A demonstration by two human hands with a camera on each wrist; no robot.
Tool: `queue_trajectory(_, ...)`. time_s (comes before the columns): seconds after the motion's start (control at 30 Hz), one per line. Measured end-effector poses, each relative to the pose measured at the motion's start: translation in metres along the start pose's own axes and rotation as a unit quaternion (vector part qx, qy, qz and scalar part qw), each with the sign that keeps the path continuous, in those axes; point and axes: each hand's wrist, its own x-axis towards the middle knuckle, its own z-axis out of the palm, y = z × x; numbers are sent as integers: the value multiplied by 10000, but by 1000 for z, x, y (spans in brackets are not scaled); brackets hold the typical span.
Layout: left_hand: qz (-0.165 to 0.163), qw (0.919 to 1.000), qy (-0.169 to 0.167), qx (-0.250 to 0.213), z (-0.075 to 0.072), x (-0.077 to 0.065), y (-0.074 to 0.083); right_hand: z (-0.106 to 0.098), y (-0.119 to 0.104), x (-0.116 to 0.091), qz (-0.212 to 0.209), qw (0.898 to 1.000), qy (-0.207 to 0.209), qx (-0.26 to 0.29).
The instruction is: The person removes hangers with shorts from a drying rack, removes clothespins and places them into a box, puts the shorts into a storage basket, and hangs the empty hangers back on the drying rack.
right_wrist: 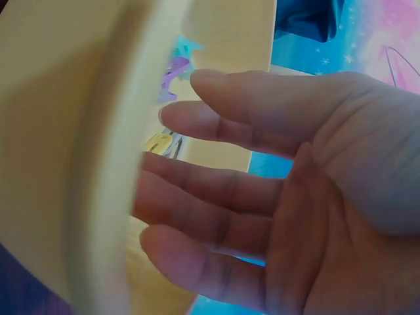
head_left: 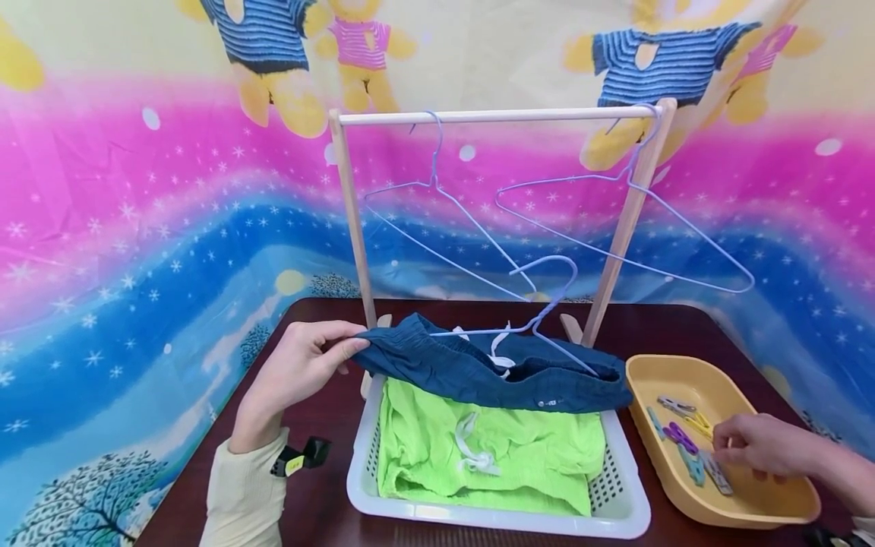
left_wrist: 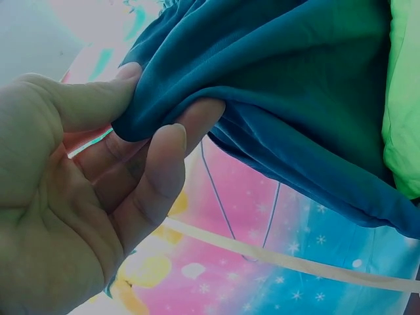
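My left hand pinches one waist corner of a pair of dark blue shorts between thumb and fingers; the left wrist view shows the fabric folded over the fingertips. A lilac wire hanger sits inside the waistband, its hook standing up above a white drawstring. My right hand reaches into a yellow tray, fingers loosely bent beside several clothespins. Closest to its fingertips lies a grey clothespin, with a purple clothespin farther left. In the right wrist view, nothing shows between thumb and fingers.
Below the shorts, a white basket holds a lime green garment with a white drawstring. Behind stands a wooden rack carrying two bare lilac hangers. Everything stands on a dark table before a printed curtain.
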Motion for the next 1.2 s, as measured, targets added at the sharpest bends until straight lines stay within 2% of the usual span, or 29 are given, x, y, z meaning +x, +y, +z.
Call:
queue_trajectory(0.17,30,10000,-8,2,-1,0,1,-5,-9,-1,30,9990,282,-353)
queue_trajectory(0.33,35,10000,-21,34,-1,0,1,-13,-35,-2,388,9956,548,-660)
queue_trajectory(0.4,31,10000,-6,52,-1,0,1,-16,-45,-4,298,9938,700,-815)
queue_trajectory(0.47,32,10000,1,52,-2,0,1,-20,-53,-6,-27,9910,853,-1035)
queue_trajectory(0.6,45,10000,-4,56,-1,0,1,-24,-66,-10,-356,9829,1164,-1384)
queue_trajectory(0.83,72,9999,7,75,-1,0,0,-30,-86,-8,-960,9712,1522,-1558)
queue_trajectory(0.93,77,10000,17,54,-1,-1,-1,-31,-99,-6,-984,9661,1746,-1625)
queue_trajectory(1.03,127,9999,31,47,0,0,-2,-29,-114,-5,-867,9579,2191,-1642)
queue_trajectory(1.13,148,9999,71,47,1,0,-4,-26,-128,-5,-975,9484,2633,-1472)
queue_trajectory(1.2,116,9999,89,52,1,0,-4,-23,-137,-4,-1063,9459,2751,-1351)
